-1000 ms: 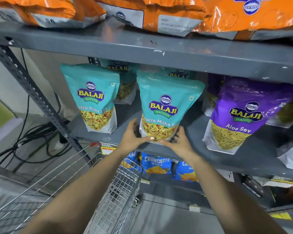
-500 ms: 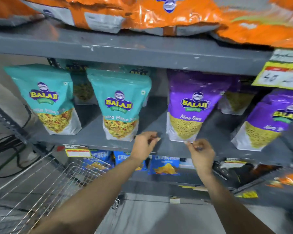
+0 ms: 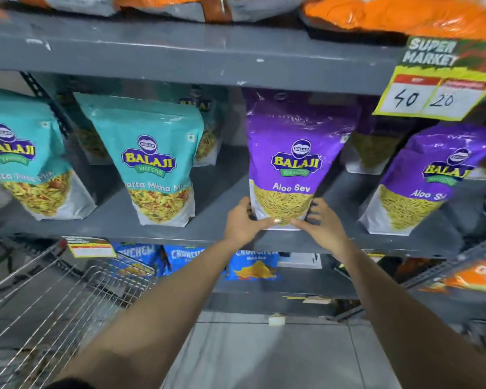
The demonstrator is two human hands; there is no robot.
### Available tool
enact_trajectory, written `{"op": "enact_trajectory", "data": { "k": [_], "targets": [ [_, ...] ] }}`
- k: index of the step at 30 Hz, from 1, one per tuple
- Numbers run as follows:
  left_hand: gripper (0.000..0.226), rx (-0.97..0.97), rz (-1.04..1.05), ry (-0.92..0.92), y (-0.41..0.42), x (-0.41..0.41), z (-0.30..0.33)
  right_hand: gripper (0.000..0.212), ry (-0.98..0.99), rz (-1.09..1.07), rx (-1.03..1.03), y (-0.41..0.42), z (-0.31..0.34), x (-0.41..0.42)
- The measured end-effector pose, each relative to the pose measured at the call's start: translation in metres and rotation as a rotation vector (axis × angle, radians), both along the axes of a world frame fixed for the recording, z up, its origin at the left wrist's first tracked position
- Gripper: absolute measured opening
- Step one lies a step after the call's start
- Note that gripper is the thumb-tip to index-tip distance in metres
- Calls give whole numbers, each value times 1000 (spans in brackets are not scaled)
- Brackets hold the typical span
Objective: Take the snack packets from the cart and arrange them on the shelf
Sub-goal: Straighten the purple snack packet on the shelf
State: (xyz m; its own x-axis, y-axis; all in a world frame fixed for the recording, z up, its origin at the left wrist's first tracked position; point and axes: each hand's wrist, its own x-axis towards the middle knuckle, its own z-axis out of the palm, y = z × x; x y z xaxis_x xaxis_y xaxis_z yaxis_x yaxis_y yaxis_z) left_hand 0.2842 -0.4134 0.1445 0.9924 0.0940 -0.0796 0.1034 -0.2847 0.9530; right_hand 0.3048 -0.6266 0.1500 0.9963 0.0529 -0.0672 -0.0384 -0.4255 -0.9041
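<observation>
A purple Aloo Sev packet (image 3: pixel 295 153) stands upright on the grey middle shelf (image 3: pixel 225 237). My left hand (image 3: pixel 243 223) holds its lower left corner and my right hand (image 3: pixel 319 223) holds its lower right corner, thumbs meeting across its base. Two teal Khatta Mitha packets (image 3: pixel 157 164) (image 3: pixel 26 164) stand to the left, with more behind them. A second purple packet (image 3: pixel 424 186) leans at the right. The wire cart (image 3: pixel 54 299) sits at the lower left; no packets show inside it.
Orange packets (image 3: pixel 404 15) lie on the top shelf. A yellow price tag (image 3: pixel 438 91) hangs from its edge at the right. Blue chip packets (image 3: pixel 253 265) stand on the shelf below. Grey floor tiles (image 3: pixel 264 355) lie under my arms.
Both hands left the teal packet, moved right along the shelf edge, and now grip the base of the purple Aloo Sev packet. My view has shifted right.
</observation>
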Motion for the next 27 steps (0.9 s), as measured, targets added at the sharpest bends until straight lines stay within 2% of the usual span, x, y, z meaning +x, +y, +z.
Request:
{"op": "enact_trajectory", "data": {
  "k": [7,8,10,13,14,16,17,20,23,25,27],
  "targets": [
    [66,-3,-21,50,-8,-8,13,59,58,38,-88,-13,11,-6],
    [63,-43,-49,79,-6,-6,17,62,71,49,-47,-13,16,-4],
    [53,-250,-73,86,0,-1,34,70,111,1,168,-15,33,2],
    [41,-567,78,-100,11,19,76,83,153,-41,479,-17,77,19],
    [30,-596,103,-159,14,26,94,74,123,-26,518,-16,93,23],
    [8,-605,113,-244,15,39,123,35,41,-43,545,-9,119,30],
    [5,-610,115,-275,14,43,134,20,0,-71,553,-7,127,34],
    [6,-640,97,-294,10,45,142,9,-50,-107,575,-3,131,36],
    [29,-600,19,-183,10,36,115,15,-22,-41,551,-5,107,24],
    [48,-482,-83,-65,12,27,85,30,55,22,403,-9,79,14],
    [61,-314,-204,18,10,15,54,56,161,96,211,-10,50,2]
  ]
}}
